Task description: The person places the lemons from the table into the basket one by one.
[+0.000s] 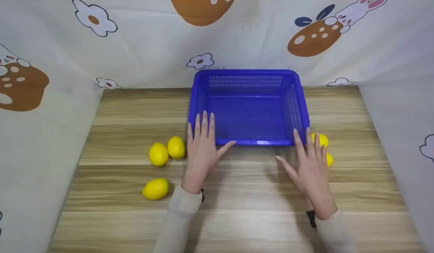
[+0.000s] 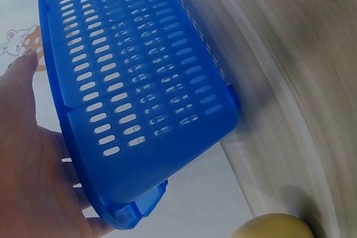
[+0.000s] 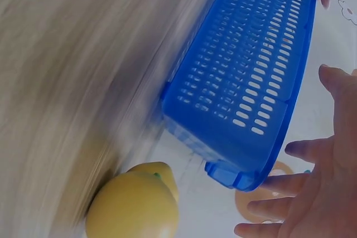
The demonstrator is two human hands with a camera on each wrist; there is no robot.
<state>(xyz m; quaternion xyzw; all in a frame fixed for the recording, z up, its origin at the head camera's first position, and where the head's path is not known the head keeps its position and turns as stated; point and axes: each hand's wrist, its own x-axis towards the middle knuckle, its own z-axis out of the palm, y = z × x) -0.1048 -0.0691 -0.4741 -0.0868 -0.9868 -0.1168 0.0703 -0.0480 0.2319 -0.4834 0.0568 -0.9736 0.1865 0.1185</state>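
An empty blue plastic basket (image 1: 252, 142) with slotted walls stands on the wooden table. Over its front left corner lies my left hand (image 1: 203, 151), fingers straight and spread across the rim, thumb along the front edge. My right hand (image 1: 311, 172) is spread at the front right corner, fingertips right at the rim. In the right wrist view its fingers (image 3: 290, 182) stretch beside the basket's corner. Left of my left hand are three lemons, a near lemon (image 1: 156, 188) and a pair with one lemon (image 1: 176, 147) closest. Two lemons (image 1: 320, 140) are partly hidden behind my right hand.
The wood-grain table (image 1: 252, 211) extends in front of the basket. A pale curtain (image 1: 146, 52) printed with rabbits and flowers rises behind it and along both sides. Lemons sit close to both sides of the basket.
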